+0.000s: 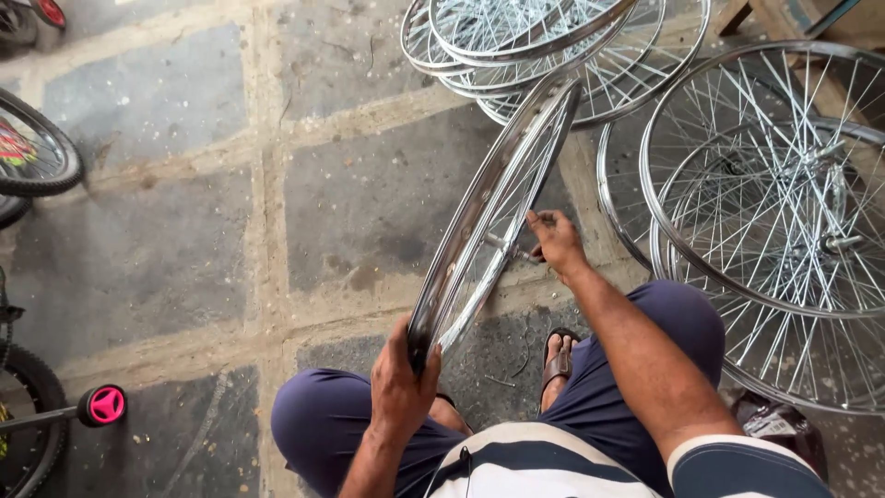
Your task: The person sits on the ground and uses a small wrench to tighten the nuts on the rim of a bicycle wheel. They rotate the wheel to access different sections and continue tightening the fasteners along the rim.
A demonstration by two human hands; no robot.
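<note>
We hold a chrome bicycle wheel (pixel 493 217) upright on edge at the centre of the frame, its rim running from our knees up toward the pile of finished wheels (pixel 516 46) at the upper middle. Our left hand (pixel 401 383) is clamped around the near rim, lower centre, which steadies the wheel and keeps it from rolling or tipping. Our right hand (pixel 556 242) is pinched narrow at the hub, fingers closed on something small at the axle; what it is we cannot tell. Standing the wheel on edge leaves the hub open to reach from the side. More spoked wheels (pixel 765 221) lie flat and overlapping at the right, close by. The stone floor (pixel 184 231) carries all of it. A pink training wheel (pixel 104 405) sits lower left.
</note>
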